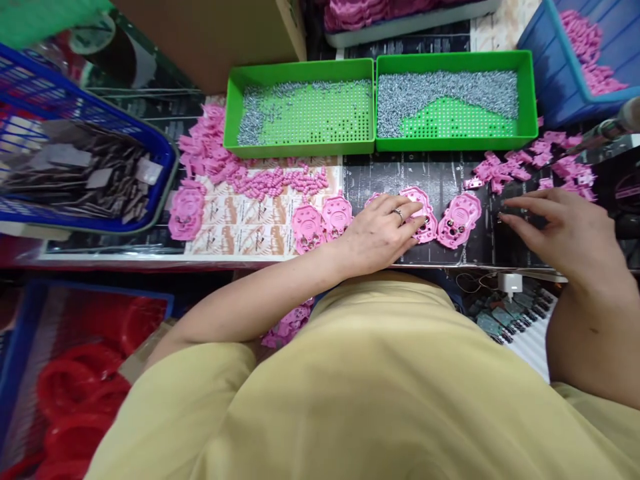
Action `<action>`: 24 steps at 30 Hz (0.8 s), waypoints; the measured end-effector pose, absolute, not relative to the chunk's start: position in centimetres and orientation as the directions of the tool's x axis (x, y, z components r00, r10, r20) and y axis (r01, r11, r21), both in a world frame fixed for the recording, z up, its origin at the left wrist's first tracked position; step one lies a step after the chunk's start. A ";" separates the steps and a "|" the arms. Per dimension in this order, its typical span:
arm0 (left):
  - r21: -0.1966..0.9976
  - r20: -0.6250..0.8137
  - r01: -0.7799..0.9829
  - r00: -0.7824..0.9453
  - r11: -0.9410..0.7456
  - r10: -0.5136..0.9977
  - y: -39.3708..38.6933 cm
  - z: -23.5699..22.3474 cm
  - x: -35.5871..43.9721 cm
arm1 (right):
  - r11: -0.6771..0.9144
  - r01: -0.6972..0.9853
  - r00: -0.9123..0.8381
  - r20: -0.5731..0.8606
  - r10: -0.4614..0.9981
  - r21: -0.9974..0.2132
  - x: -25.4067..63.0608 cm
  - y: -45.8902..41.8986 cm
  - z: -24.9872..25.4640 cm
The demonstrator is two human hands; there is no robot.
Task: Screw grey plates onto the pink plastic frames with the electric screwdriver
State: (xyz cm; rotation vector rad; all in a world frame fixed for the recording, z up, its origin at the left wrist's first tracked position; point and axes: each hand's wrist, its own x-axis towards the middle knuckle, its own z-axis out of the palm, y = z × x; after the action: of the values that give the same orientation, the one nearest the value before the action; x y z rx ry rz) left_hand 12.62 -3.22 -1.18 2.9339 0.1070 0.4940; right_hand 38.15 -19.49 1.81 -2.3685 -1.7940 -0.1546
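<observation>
My left hand, with a ring on one finger, reaches over a row of pink plastic housings. Its bent fingers press on one pink housing and partly cover it; the thumb is hidden. Just right of it lies another housing with small shiny metal pieces in its lower part. Two more housings sit left of the hand. My right hand hovers over the black table surface, thumb and forefinger nearly together in a pinch. A tiny light speck shows at the thumb tip, too small to name.
Two green trays of small metal pieces stand behind the row. Small pink parts lie behind my right hand, and pink beads lie left of centre. A blue basket stands left, a blue bin at the back right.
</observation>
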 end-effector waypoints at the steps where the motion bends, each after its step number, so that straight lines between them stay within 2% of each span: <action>1: 0.174 0.314 0.045 0.944 -0.984 0.099 -3.3 -1.3 12.8 | -0.260 0.961 0.275 0.213 0.937 -0.096 37.7 -19.4 1.8; 4: 0.140 0.324 0.043 0.942 -0.989 0.087 -3.5 -1.7 12.9 | -0.190 0.965 0.235 0.276 0.932 -0.181 36.1 -19.1 1.4; 8: 0.067 0.363 0.032 0.930 -0.997 0.054 -3.6 -1.9 12.5 | -0.041 0.971 0.114 0.303 0.946 -0.236 34.1 -18.3 0.2; 13: 0.103 0.361 0.047 0.929 -0.994 0.081 -3.6 -2.0 12.3 | 0.091 0.950 -0.011 0.258 0.966 -0.298 32.3 -16.6 -0.4; 19: 0.044 0.324 0.110 0.939 -0.993 0.118 -3.4 -1.7 13.5 | 0.128 0.962 -0.065 0.252 0.966 -0.243 31.6 -15.6 -0.4; 24: 0.023 0.230 0.093 0.968 -0.995 0.096 -2.5 -0.9 14.6 | 0.143 0.966 -0.093 0.228 0.969 -0.214 31.4 -15.8 -0.1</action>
State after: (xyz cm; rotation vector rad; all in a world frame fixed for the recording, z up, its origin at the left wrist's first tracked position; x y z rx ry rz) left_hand 14.64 -2.48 -0.89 3.1047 0.1495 0.3636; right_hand 31.44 -15.82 -0.14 -1.8722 -2.1138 0.0140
